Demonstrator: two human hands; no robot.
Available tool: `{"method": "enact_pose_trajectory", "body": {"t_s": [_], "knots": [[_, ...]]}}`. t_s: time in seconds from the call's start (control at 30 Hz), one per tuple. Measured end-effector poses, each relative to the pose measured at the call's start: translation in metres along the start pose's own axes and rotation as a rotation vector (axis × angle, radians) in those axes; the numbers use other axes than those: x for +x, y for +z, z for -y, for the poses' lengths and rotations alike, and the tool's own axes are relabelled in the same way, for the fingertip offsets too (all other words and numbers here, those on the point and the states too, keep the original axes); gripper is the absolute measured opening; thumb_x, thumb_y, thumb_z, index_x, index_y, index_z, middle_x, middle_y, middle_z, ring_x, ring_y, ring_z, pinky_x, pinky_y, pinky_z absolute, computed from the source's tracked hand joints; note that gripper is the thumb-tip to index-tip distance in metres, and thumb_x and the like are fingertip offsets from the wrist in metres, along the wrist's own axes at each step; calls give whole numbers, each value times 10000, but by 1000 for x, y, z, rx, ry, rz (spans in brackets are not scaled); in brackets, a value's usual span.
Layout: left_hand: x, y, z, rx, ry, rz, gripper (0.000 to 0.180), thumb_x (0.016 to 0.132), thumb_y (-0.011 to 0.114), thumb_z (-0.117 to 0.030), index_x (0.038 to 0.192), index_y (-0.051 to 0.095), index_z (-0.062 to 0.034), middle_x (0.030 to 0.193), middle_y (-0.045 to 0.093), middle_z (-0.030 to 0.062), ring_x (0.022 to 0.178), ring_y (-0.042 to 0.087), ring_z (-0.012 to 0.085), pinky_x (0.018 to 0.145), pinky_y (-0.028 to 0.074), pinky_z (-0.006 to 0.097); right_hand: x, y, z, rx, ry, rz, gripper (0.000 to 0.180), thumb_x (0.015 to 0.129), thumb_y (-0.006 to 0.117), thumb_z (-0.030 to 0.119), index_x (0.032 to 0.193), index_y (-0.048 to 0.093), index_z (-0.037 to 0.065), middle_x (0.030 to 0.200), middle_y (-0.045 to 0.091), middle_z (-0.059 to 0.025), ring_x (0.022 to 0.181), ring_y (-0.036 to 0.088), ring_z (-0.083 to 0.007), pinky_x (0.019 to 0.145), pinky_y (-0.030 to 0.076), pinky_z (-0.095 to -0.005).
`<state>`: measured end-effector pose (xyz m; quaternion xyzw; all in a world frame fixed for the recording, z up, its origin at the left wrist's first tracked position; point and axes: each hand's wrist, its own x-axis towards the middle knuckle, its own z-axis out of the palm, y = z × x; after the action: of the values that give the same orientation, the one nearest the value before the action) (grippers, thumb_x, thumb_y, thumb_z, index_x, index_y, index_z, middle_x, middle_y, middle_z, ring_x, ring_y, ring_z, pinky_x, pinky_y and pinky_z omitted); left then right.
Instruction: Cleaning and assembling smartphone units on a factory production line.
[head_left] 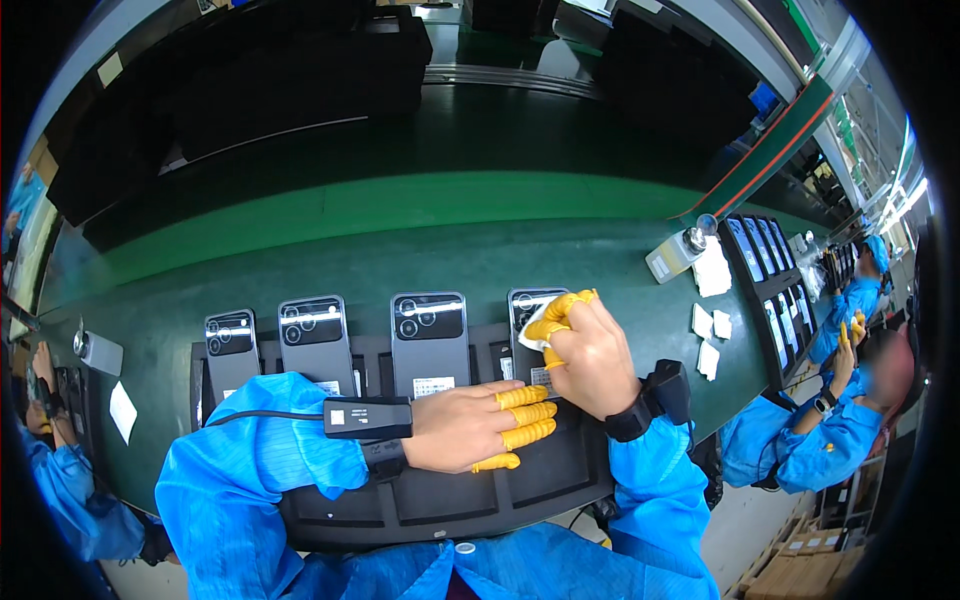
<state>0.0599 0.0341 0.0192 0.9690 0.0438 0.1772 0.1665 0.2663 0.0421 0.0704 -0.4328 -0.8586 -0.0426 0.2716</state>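
Several grey phones lie back side up in a row on a black tray [440,505], each with a black camera panel at its top. My right hand [592,362], with yellow finger cots, is closed on a folded white wiping cloth [535,338]. The cloth touches the camera panel of the rightmost phone [524,300], partly hidden by that hand. Fingers stretched out, my left hand [470,425] reaches across to the lower part of this same phone. It wears yellow finger cots too. Left of it are the middle phone [430,365] and two others [313,325].
A pump bottle [673,258] stands at the right beside a stack of white cloths [712,268] and loose pieces. Further right, trays [768,285] hold more phones. Another bottle [98,352] stands at the left. People in blue work at both sides, one person [820,420] at the right.
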Motion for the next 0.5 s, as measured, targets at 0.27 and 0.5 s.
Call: {"method": "enact_pose_trajectory", "body": {"t_s": [0.27,0.5], "knots": [[1,2,1,9,16,-11,531,948,512,-347,1374,458,-34,1411,473,154,1330,436,283,1173,272,426,9,2,-7,-54,11,-93,225,560,646,-51,776,665,9,874,567,-145,807,551,-338,736,491,-427],[1,0,0,-24,1,-11,532,942,522,-339,1371,460,-29,1408,471,168,1318,445,304,1170,276,431,14,5,2,-163,-18,-30,187,576,649,-26,759,645,12,860,548,-132,794,544,-320,728,489,-404]]}}
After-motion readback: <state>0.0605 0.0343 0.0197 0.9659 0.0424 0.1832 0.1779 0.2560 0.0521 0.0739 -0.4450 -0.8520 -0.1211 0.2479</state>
